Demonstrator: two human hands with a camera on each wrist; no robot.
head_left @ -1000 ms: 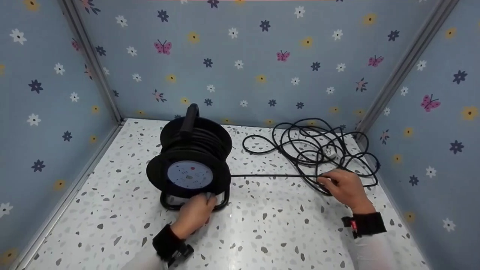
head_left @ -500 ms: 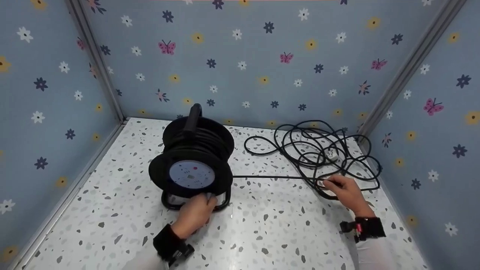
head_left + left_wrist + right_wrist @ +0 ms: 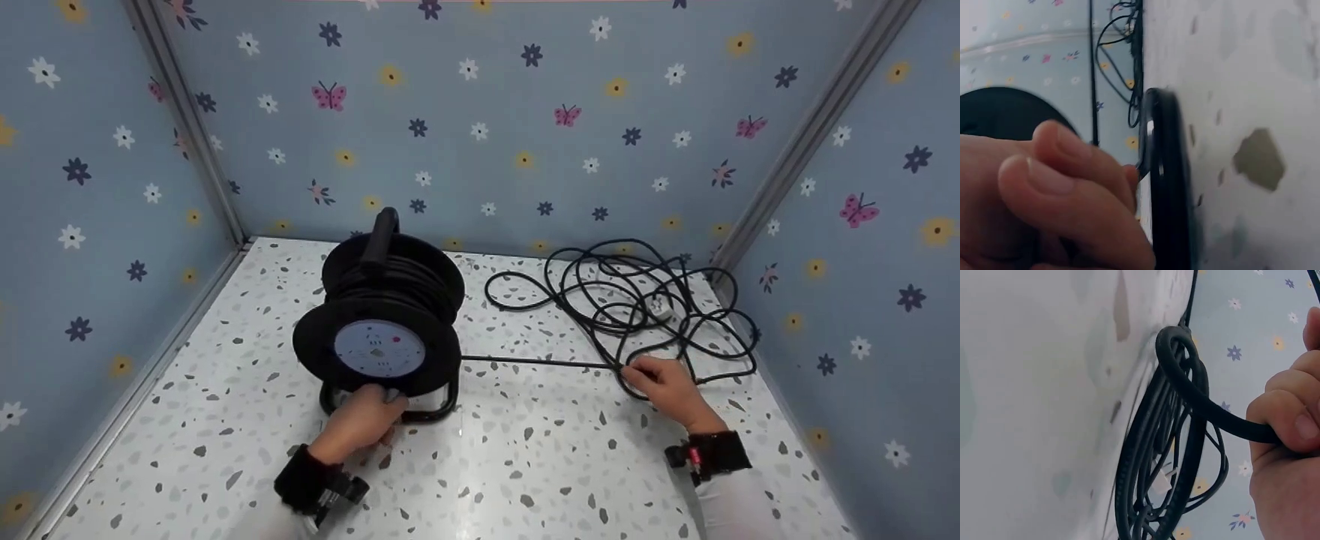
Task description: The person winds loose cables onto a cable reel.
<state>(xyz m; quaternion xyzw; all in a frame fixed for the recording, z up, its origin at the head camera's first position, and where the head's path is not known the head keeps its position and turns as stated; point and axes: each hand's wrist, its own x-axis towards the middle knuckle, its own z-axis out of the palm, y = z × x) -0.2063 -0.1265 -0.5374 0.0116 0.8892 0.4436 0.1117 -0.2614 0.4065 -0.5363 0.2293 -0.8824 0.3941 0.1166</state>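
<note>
"So, what's there?"

"One black cable reel [image 3: 379, 349], left on the table [image 3: 525, 472]; one black cable [image 3: 525, 361], straight from it, then tangled at right; one pale plug [image 3: 661, 306]; one left hand [image 3: 364, 418], one right hand [image 3: 667, 394]."

"And the room?"

"White speckled table, three flowered blue walls [image 3: 480, 90]."

"The fingers?"

"The right's clamp the cable; the left's curl onto the reel's lower front, the exact part gripped mostly hidden."

"Unclear?"

"Overlapping turns, uncountable. Sleeves [image 3: 739, 506] run out of view."
</note>
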